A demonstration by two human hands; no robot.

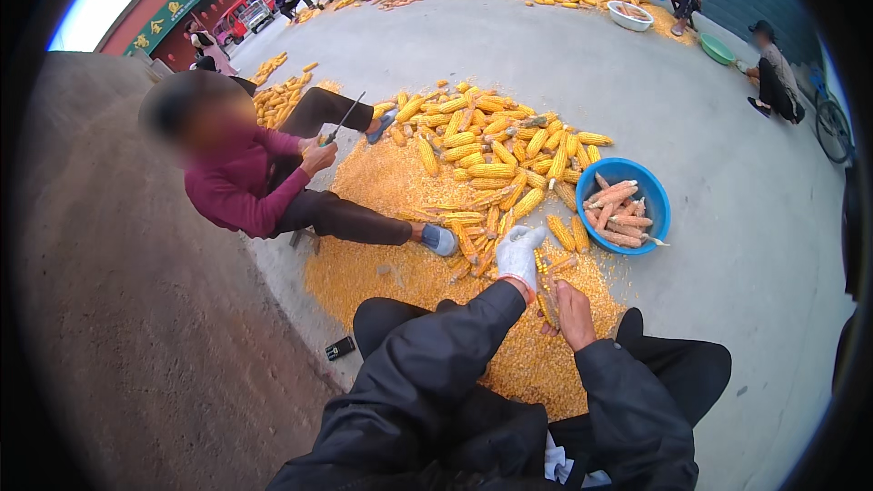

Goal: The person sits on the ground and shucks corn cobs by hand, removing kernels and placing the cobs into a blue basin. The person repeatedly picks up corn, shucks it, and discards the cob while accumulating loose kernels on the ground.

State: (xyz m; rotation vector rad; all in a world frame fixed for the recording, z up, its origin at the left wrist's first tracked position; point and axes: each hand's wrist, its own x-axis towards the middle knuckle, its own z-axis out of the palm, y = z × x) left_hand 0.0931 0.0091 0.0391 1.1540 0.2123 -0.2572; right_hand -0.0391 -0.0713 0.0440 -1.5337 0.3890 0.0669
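Observation:
Between my two hands is a partly shelled corn cob (548,307), with yellow kernels still along one side and bare cob showing on the other. My right hand (574,314) is bare and grips its lower part. My left hand (520,256), in a white knitted glove, is closed at the cob's upper end; its fingertips are partly hidden. Below both hands spreads a bed of loose corn kernels (539,368). Just beyond them lies a heap of unshelled corn ears (491,143).
A blue plastic basin (663,208) holding stripped cobs (617,211) stands right of the heap. On the left sits a person in a magenta top (239,184), holding a screwdriver-like tool (346,116). A small black device (339,348) lies by my left knee. Several other people sit farther off.

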